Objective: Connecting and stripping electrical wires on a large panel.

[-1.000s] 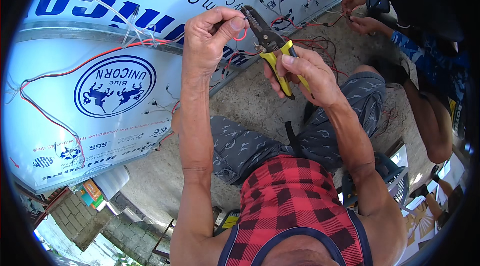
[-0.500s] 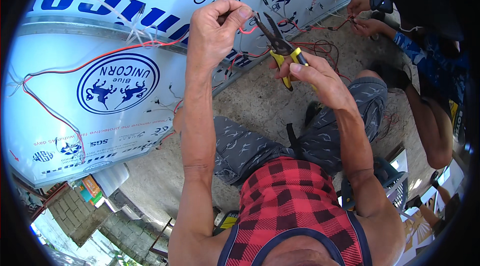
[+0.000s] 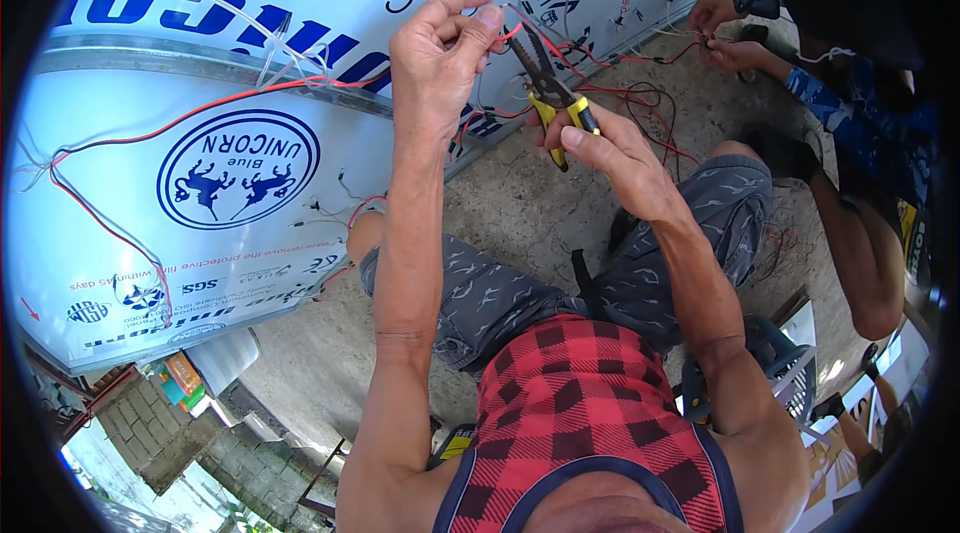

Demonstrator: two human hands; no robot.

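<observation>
My left hand (image 3: 445, 53) is raised in front of the panel, its thumb and forefinger pinched on the end of a thin red wire (image 3: 512, 34). The fingers partly cover that end. In my right hand (image 3: 628, 159) is a pair of pliers (image 3: 550, 90) with dark jaws and yellow-and-black handles. The jaws point up toward my left fingertips and stand apart. The red wire shows close by the jaw tips; whether it touches them, I cannot tell.
Large white printed panels (image 3: 110, 158) lean at the left, with a red and black wire run (image 3: 190, 126) along them. More loose wires (image 3: 650, 103) lie on the concrete floor (image 3: 500, 203). At the right, another person's hands (image 3: 722, 33) hold wires. A dark plastic chair (image 3: 775, 363) stands beside my right arm.
My left hand has shifted slightly right and turned, bringing the red wire up beside the jaws. The pliers and my right hand have moved a little left.
</observation>
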